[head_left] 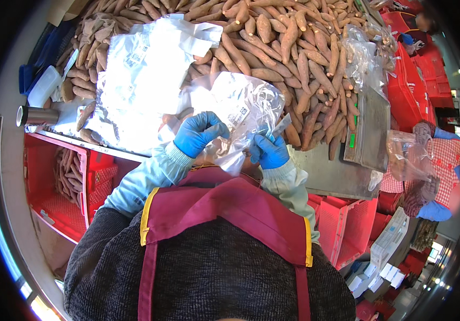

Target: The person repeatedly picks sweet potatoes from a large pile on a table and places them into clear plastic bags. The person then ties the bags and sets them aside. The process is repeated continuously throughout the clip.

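A clear plastic bag [248, 99] with a printed white patch is stretched between my two blue-gloved hands, in front of my chest. My left hand [200, 134] is closed, its fingers pinching the bag's near left side. My right hand [269, 151] is closed on the bag's right edge, and a narrow pale strip [282, 126] sticks up beside its fingers. What is inside the bag is hard to make out. Beyond my hands lies a big heap of sweet potatoes [264, 45]. A stack of flat plastic bags [139, 75], bright with glare, lies to the left.
At the left stand a steel cup [37, 116] and a red crate [53, 214] with sweet potatoes inside. A metal scale [369, 128] is on the right of the table. More red crates [350, 227] stand below it. Another person [438, 166] in a checked garment is at the far right.
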Action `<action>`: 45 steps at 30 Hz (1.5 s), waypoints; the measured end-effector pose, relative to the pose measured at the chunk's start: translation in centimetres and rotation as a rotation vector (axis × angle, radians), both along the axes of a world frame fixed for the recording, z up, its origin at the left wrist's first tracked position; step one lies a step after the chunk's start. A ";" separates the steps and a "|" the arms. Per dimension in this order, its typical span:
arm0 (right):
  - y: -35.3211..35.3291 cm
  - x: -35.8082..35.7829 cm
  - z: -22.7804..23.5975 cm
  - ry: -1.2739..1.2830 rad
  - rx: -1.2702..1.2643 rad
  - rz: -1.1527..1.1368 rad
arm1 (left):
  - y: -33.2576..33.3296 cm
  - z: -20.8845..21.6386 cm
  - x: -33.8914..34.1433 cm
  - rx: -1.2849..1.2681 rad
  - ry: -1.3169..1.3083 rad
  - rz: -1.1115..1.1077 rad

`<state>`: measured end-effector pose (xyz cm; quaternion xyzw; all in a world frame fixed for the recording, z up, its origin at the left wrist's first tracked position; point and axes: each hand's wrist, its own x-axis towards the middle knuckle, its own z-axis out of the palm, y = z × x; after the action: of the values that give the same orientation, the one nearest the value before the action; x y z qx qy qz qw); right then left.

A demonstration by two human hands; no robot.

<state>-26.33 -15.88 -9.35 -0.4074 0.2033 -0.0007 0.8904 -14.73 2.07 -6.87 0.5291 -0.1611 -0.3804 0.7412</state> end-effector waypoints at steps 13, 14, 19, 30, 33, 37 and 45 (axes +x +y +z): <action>0.4 -0.2 0.7 0.061 -0.196 -0.129 | -3.6 0.1 -2.4 0.001 -0.088 -0.125; 0.1 -0.3 0.7 0.051 -0.175 -0.071 | -3.4 0.1 -2.3 0.031 -0.102 -0.124; -1.0 -0.8 0.9 0.003 -0.074 -0.122 | -3.5 -0.3 -2.4 0.085 -0.317 0.031; -0.5 0.0 0.9 0.051 -0.290 -0.125 | -3.8 -0.5 -2.9 0.169 -0.577 -0.012; -0.1 0.1 1.2 -0.031 -0.175 -0.217 | -4.0 0.3 -2.7 0.151 -0.536 -0.080; 0.2 -0.2 1.8 0.042 0.056 -0.158 | -5.0 1.2 -2.8 0.163 -0.606 -0.189; -7.4 -1.9 0.2 0.427 -0.548 -0.454 | -0.7 -2.3 1.5 0.251 -0.517 0.317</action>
<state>-28.25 -23.27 -9.11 -0.5652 0.4605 -0.1668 0.6638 -13.21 1.32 -9.13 0.7138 -0.2113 -0.1304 0.6548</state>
